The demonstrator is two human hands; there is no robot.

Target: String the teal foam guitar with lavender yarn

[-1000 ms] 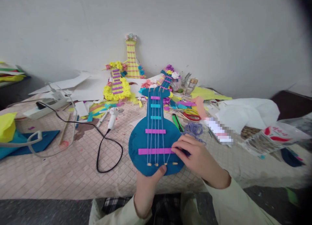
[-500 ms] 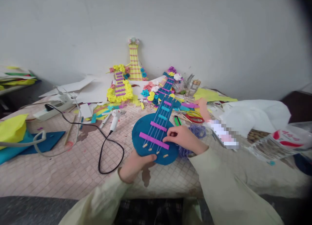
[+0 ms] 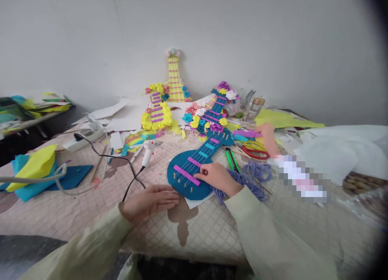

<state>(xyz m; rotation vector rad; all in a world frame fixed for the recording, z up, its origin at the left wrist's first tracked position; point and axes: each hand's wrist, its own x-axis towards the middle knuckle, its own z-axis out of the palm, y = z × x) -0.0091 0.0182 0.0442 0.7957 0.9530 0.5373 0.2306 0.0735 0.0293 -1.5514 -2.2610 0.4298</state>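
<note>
A blue paper guitar [image 3: 178, 162] lies on the tiled tablecloth, with purple and turquoise strips across it, thin strings along the neck and small pegs near its lower edge. My left hand [image 3: 151, 202] is beside the guitar's lower left edge, fingers stretched out and flat, fingertips close to the rim. Over the guitar's right side, my right hand [image 3: 216, 177] has its thumb and fingers curled together in a pinch at the end of the wide purple strip [image 3: 186, 175]. Whatever is between those fingertips is too small to make out. Purple yarn [image 3: 253, 179] lies under the right wrist.
A white glue gun [image 3: 148, 152] with a black cord lies left of the guitar. Finished paper guitars, one yellow-flowered [image 3: 157, 110], stand behind. Red-handled scissors [image 3: 256, 152], a green cutter [image 3: 232, 158], a jar [image 3: 255, 108] and a blurred-out phone surround it. Another person's hand [image 3: 268, 138] reaches in at right.
The guitar has gone from being held up and tilted to lying lower on the table. My left hand has let go of its rim and moved left. My right hand stays pinched over it.
</note>
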